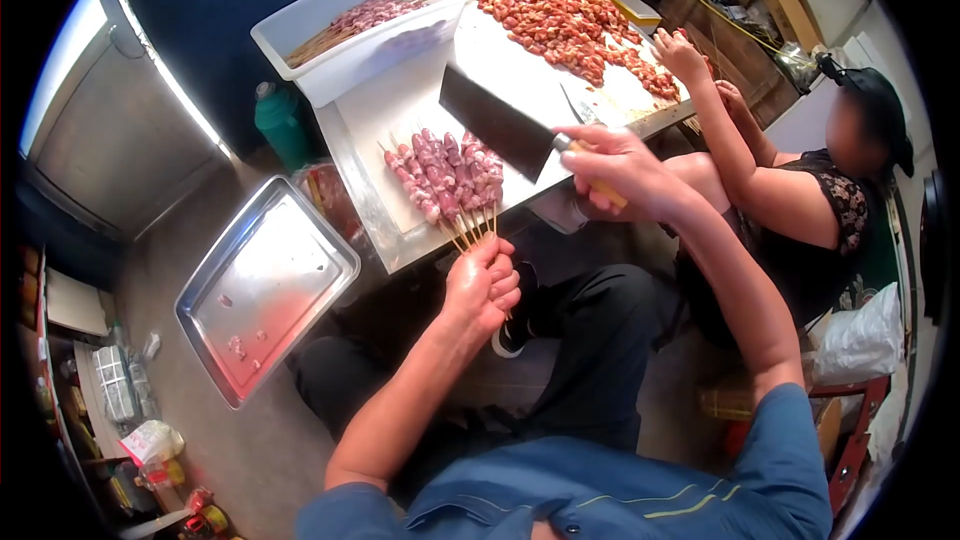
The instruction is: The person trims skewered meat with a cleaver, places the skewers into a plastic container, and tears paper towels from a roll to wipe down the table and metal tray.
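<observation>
Pinching the stick ends of the meat skewers (445,175) in the left hand (483,283), the nearer one, aligning their long axis forward and slightly left of it, over the surface (372,125), while clenching the cleaver (500,122) in the right hand (622,170), pointing its blade forward-left.

Left hand (482,286) and raised right hand (622,172) grip

Meat-prep room: loaded skewers (446,172), heaped meat (560,28)
</observation>
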The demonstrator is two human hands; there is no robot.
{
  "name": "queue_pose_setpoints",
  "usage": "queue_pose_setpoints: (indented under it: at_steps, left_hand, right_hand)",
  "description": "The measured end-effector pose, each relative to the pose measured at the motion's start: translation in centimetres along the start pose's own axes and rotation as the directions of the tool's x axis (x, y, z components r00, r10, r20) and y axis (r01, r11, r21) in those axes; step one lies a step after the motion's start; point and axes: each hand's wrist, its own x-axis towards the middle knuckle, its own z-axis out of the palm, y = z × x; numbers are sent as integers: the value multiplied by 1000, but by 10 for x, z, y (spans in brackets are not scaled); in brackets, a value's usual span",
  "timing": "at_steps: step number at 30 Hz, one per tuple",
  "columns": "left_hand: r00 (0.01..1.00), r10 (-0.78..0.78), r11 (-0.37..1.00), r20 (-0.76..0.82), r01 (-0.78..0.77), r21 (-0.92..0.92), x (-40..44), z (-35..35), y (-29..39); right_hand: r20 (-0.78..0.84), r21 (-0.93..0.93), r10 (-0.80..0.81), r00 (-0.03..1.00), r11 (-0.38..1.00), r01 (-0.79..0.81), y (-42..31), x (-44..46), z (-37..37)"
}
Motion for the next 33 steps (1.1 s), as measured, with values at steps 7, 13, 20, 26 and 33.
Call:
queue_pose_setpoints:
  at_steps: [7, 13, 20, 26, 33]
  left_hand:
    - [1000, -6, 1000, -28, 6, 1, -4, 4, 2]
    - [1000, -7, 1000, -24, 7, -3, -5, 5, 4]
    - [1000, 4, 1000, -2, -4, -27, -2, 4, 3]
    - [1000, -13, 1000, -6, 13, -15, -4, 2, 4]
    - [1000, -10, 1000, 11, 10, 1, 0, -1, 4]
  right_hand:
    - [0, -165, 162, 987, 973, -160, -17, -76, -21]
    - [-60, -60, 53, 997, 997, -57, -27, -52, -1]
    - [18, -255, 43, 999, 966, -37, -21, -1, 15]
    - [14, -217, 185, 983, 960, -177, -34, -64, -20]
    - [-58, -72, -89, 994, 994, 85, -19, -2, 12]
